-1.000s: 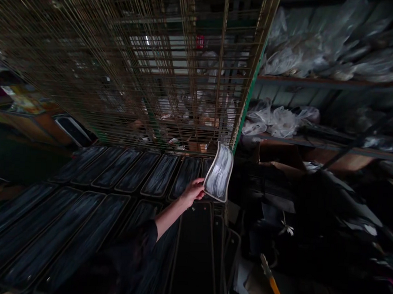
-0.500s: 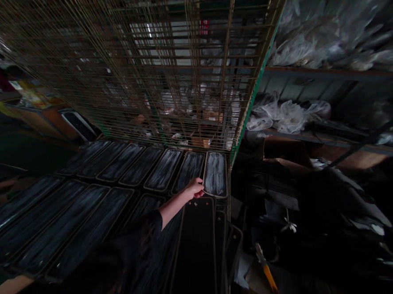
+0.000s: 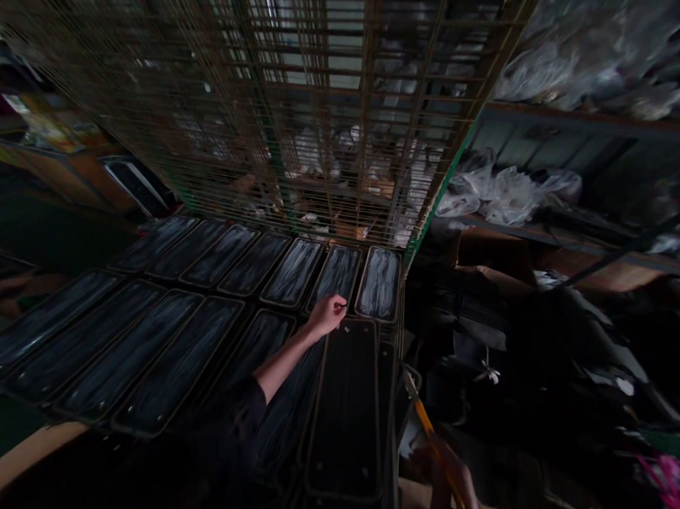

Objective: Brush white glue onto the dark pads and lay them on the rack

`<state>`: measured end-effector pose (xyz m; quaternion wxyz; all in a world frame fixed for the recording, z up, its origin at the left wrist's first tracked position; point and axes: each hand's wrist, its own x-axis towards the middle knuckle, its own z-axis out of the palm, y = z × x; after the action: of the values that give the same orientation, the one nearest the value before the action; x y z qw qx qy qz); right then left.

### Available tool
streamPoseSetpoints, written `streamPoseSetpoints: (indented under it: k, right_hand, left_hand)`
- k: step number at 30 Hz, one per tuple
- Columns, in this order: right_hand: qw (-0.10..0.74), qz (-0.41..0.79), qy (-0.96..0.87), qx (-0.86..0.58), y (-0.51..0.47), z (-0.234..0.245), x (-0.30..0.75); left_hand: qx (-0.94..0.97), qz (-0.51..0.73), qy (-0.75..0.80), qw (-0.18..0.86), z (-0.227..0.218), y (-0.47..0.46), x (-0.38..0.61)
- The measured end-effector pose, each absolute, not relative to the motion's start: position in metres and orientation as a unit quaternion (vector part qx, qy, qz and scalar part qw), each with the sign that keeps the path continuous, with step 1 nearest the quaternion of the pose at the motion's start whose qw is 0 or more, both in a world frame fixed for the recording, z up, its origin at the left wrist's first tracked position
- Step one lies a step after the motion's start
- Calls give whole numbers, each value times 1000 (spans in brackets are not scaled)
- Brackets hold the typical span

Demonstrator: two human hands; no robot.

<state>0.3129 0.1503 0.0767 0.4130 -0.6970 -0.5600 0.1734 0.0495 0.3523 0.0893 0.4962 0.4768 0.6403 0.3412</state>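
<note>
Dimly lit in the head camera's view, the left hand (image 3: 328, 314) lies at the near end of a long dark rectangular tray streaked with white (image 3: 337, 273). That tray is second from the right in the far row, and the hand sits just where it meets a plain black oblong tray (image 3: 347, 408) in front. The fingers are curled in toward the palm; it is too dark to tell whether they pinch a rim or merely rest there. The dark sleeve behind the hand melts into shadow. The right hand (image 3: 454, 503), cut off by the lower edge, is clenched round a thin yellow-handled stick (image 3: 430, 433). The stick's far tip is lost in the murk beside the black tray. Two rows of similar white-streaked trays (image 3: 184, 352) run off to the left, the outer ones blurred. Behind them rises a brass-coloured wire rack (image 3: 327, 92), its contents unreadable through the mesh. Crumpled clear plastic bags (image 3: 505, 195) sit on a shelf to the right; everything beneath them is near black
</note>
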Motion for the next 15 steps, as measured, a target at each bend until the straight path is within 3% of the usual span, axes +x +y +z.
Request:
streamPoseSetpoints:
  k: [8,15]
  right_hand:
    - [335,192,-767,-512,203,107,294]
    - [252,98,-866,-421,283,103,251]
  left_hand:
    - [532,258,670,450,22,186,19]
    - [569,172,722,354,34,164,34]
